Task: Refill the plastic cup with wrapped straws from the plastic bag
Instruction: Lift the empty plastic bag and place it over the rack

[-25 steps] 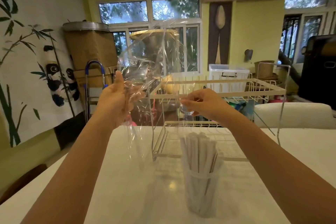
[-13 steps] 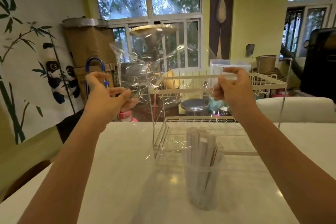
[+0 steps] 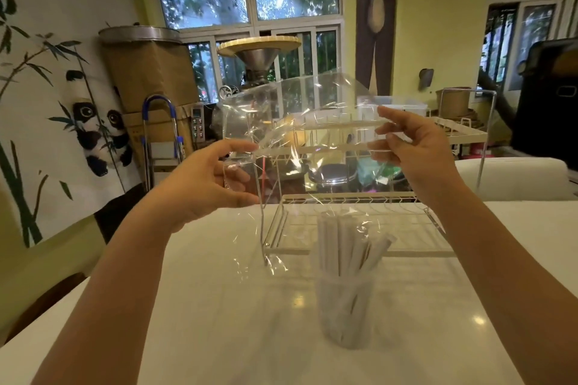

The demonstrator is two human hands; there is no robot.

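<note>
Aloft, plastic bag (image 3: 300,122) between both hands

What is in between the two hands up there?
In the head view, the clear plastic bag is stretched between the left hand and right hand, each pinching an edge. Through it, the white wire rack shows behind.

You have a clear bag (image 3: 300,122), white straws (image 3: 347,247) in what looks like a frosted cup (image 3: 345,312), a white table (image 3: 219,322), a cream rack (image 3: 406,247), yellow walls (image 3: 438,40), and a black-and-white panda banner (image 3: 97,131).
</note>
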